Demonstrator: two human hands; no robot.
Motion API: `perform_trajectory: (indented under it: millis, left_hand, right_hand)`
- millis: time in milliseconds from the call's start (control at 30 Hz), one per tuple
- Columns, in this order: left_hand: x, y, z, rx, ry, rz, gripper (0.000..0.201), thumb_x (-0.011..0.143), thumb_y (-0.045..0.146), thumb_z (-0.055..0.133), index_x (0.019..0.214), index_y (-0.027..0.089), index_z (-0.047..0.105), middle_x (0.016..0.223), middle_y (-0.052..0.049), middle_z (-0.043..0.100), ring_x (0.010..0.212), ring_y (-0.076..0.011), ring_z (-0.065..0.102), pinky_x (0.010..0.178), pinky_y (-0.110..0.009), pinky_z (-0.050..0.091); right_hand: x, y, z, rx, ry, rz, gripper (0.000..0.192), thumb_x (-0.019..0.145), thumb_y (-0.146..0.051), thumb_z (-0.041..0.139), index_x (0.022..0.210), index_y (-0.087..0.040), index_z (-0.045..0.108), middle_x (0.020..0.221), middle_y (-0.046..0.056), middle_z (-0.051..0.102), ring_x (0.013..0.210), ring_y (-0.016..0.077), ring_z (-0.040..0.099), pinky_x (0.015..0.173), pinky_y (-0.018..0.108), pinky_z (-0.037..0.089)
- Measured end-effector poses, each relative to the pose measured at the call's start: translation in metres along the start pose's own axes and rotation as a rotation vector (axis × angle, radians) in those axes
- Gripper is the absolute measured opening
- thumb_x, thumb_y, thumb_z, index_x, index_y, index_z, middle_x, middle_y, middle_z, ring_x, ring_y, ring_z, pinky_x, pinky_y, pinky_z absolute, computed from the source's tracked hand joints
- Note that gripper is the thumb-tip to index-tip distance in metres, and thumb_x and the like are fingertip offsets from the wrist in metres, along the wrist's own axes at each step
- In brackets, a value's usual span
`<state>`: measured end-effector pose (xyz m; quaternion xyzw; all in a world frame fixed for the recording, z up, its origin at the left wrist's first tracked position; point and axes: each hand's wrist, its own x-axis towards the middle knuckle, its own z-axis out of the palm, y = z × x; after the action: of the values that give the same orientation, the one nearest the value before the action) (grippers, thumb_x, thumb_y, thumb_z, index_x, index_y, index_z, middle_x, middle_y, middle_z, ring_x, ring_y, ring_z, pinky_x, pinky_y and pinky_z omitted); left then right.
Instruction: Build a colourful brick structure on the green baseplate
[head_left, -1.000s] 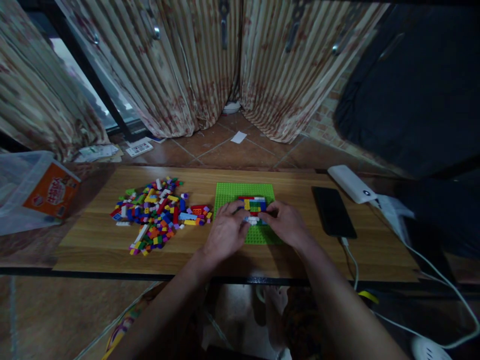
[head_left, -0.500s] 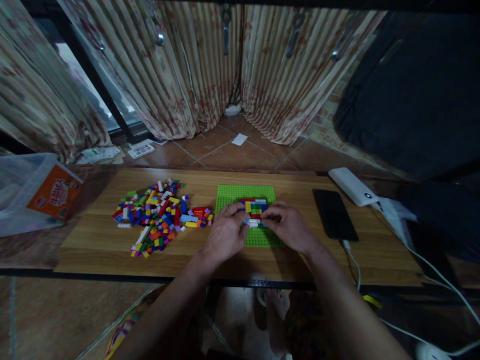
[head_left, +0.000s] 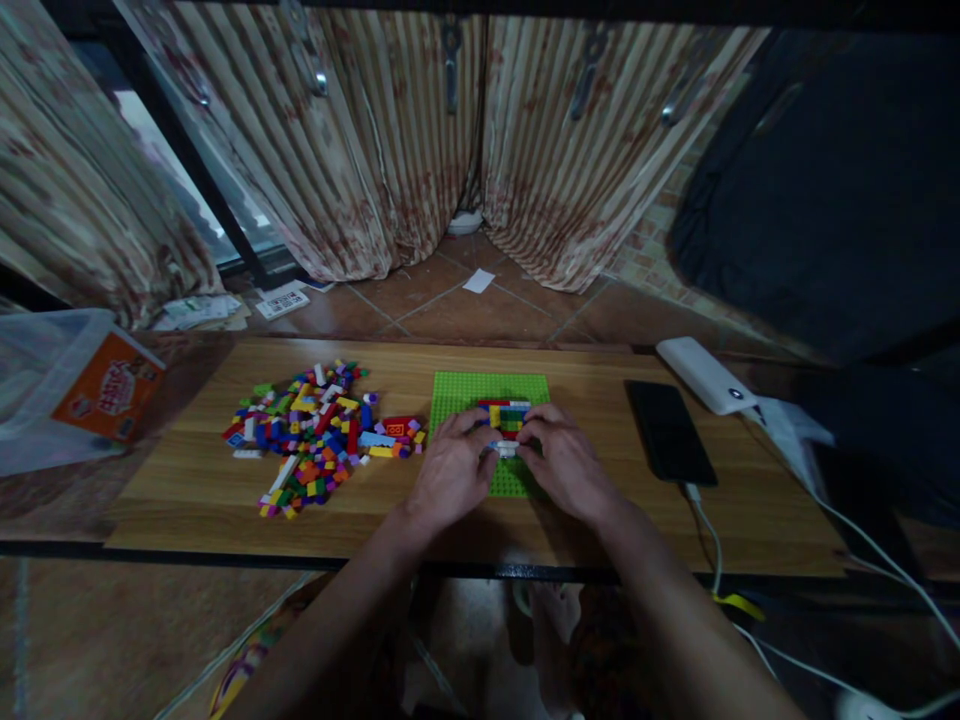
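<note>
A green baseplate (head_left: 491, 384) lies on the wooden table and bears a low block of coloured toy bricks (head_left: 514, 413) in red, yellow, blue, green and white. At the near edge of that block is a white brick (head_left: 508, 449). My left hand (head_left: 456, 465) is closed with thumb and forefinger at the white brick's left end. From the other side my right hand (head_left: 561, 455) pinches the brick's right end. Both hands rest low over the plate and cover parts of it. My fingertips hide some of the bricks' near side.
Left of the plate spreads a pile of loose bricks (head_left: 315, 430) on the table (head_left: 187, 480). To the right lie a black phone (head_left: 670, 430) with a cable and a white power bank (head_left: 705, 375). A clear plastic bin (head_left: 45, 330) stands at far left.
My right hand has moved slightly left and closer to my left hand, its fingers now at the white brick. The left hand has hardly moved.
</note>
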<state>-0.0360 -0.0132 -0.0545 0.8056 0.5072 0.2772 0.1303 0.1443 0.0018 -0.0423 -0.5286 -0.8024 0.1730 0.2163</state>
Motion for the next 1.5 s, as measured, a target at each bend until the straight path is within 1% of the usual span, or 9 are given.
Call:
perform_trajectory:
  millis: [300,400,633,867,1033,1167,1267,1400,1500]
  left_hand:
    - [0.002,0.002,0.002,-0.013,0.001,-0.019,0.018,0.085,0.016,0.057,0.100,0.019,0.065,0.124,-0.008,0.056,0.114,-0.0237,0.055,0.103,-0.041,0.045]
    - [0.002,0.002,0.004,0.001,0.009,-0.011,0.020,0.084,0.017,0.058,0.103,0.019,0.065,0.125,-0.008,0.055,0.115,-0.0242,0.054,0.103,-0.042,0.044]
    - [0.003,0.009,0.006,0.043,-0.020,0.001,0.022,0.086,0.020,0.056,0.105,0.022,0.066,0.127,-0.007,0.055,0.113,-0.0255,0.053,0.097,-0.045,0.044]
    - [0.002,0.011,0.008,0.043,-0.033,0.006,0.023,0.087,0.020,0.056,0.107,0.022,0.066,0.130,-0.009,0.054,0.115,-0.0261,0.051,0.098,-0.047,0.042]
    - [0.002,0.010,0.009,0.040,-0.031,0.007,0.023,0.087,0.020,0.056,0.108,0.022,0.066,0.131,-0.008,0.053,0.115,-0.0257,0.051,0.098,-0.046,0.042]
    - [0.002,0.010,0.008,0.042,-0.027,0.001,0.023,0.087,0.021,0.056,0.108,0.022,0.066,0.131,-0.009,0.053,0.116,-0.0259,0.051,0.099,-0.046,0.042]
    - [0.002,0.010,0.008,0.045,-0.020,-0.008,0.023,0.088,0.023,0.055,0.108,0.021,0.066,0.130,-0.009,0.054,0.116,-0.0261,0.051,0.098,-0.046,0.042]
    - [0.000,0.015,0.007,0.069,-0.032,-0.009,0.024,0.089,0.028,0.054,0.109,0.022,0.067,0.132,-0.009,0.053,0.115,-0.0272,0.050,0.097,-0.047,0.041]
    - [0.000,0.018,0.007,0.115,-0.049,0.007,0.026,0.089,0.029,0.054,0.111,0.023,0.066,0.134,-0.009,0.052,0.115,-0.0283,0.049,0.096,-0.048,0.040]
  right_hand:
    - [-0.001,0.021,-0.009,0.014,0.069,-0.045,0.008,0.084,-0.019,0.056,0.080,-0.020,0.064,0.109,0.008,0.056,0.105,0.0235,0.053,0.093,0.042,0.045]
    - [-0.001,0.027,-0.014,0.008,0.049,-0.071,0.008,0.084,-0.018,0.056,0.081,-0.020,0.063,0.110,0.009,0.055,0.107,0.0236,0.053,0.094,0.041,0.044]
    - [-0.001,0.024,-0.017,0.008,0.002,-0.081,0.009,0.087,-0.019,0.054,0.084,-0.020,0.063,0.107,0.007,0.056,0.101,0.0205,0.055,0.091,0.037,0.045]
    - [-0.003,0.025,-0.018,0.022,-0.018,-0.073,0.012,0.087,-0.017,0.054,0.082,-0.019,0.064,0.101,0.006,0.057,0.093,0.0186,0.057,0.086,0.034,0.045]
    - [-0.002,0.026,-0.018,0.051,-0.021,-0.049,0.013,0.088,-0.020,0.053,0.085,-0.019,0.066,0.103,0.006,0.059,0.092,0.0179,0.058,0.085,0.033,0.045]
    - [-0.001,0.029,-0.019,0.059,-0.006,0.006,0.017,0.089,-0.022,0.051,0.084,-0.019,0.066,0.097,0.006,0.061,0.088,0.0178,0.059,0.083,0.032,0.045]
    - [0.000,0.031,-0.020,0.019,0.014,0.104,0.021,0.090,-0.026,0.048,0.081,-0.018,0.065,0.087,0.007,0.064,0.081,0.0186,0.059,0.077,0.031,0.043]
    - [0.002,0.029,-0.018,0.003,-0.038,0.261,0.032,0.093,-0.036,0.044,0.079,-0.017,0.065,0.076,0.007,0.066,0.071,0.0188,0.059,0.068,0.031,0.040]
    - [0.002,0.024,-0.014,0.047,-0.086,0.305,0.038,0.092,-0.045,0.043,0.079,-0.018,0.066,0.073,0.006,0.067,0.067,0.0184,0.060,0.064,0.030,0.038]
